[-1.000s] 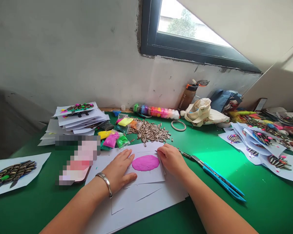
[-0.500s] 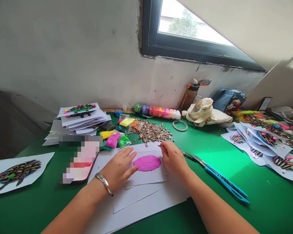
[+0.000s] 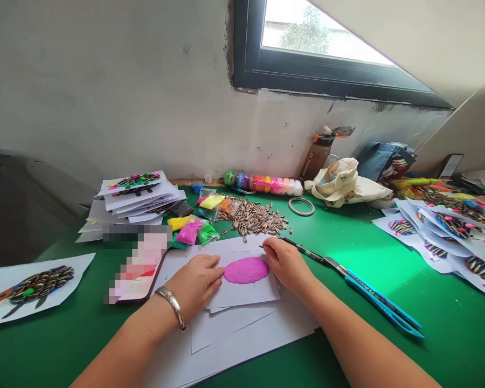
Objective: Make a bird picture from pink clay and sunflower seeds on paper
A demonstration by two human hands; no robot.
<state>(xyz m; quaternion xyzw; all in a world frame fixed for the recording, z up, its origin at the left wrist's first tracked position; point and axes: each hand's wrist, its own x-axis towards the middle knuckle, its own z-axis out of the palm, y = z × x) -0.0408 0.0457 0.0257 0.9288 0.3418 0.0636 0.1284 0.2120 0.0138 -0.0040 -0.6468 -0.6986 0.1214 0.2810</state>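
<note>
A flattened pink clay oval (image 3: 246, 269) lies on a small white paper card (image 3: 242, 298), with short lines drawn below it. My left hand (image 3: 198, 277), wearing a silver bangle, rests flat on the card with its fingertips at the oval's left edge. To the oval's upper right, the fingers of my right hand (image 3: 286, 261) pinch a small dark pointed thing (image 3: 261, 246); only its tip shows. Larger white sheets (image 3: 254, 345) lie under the card. A dark pen (image 3: 303, 249) and a blue-handled cutter (image 3: 380, 302) lie right of my right hand.
Sunflower seeds (image 3: 254, 218) are heaped behind the sheets, beside bagged clay (image 3: 189, 231). A phone (image 3: 141, 272) lies left. Seed-picture cards (image 3: 135, 202) are stacked at back left, and more cards (image 3: 440, 237) lie right. A tape roll (image 3: 301, 206), bottle (image 3: 317, 156) and cloth bag (image 3: 339, 180) stand near the wall.
My left fingers have drawn closer together and back to the oval's left edge. My right hand has shifted slightly down, still pinching the dark thing. The whole view has moved a little.
</note>
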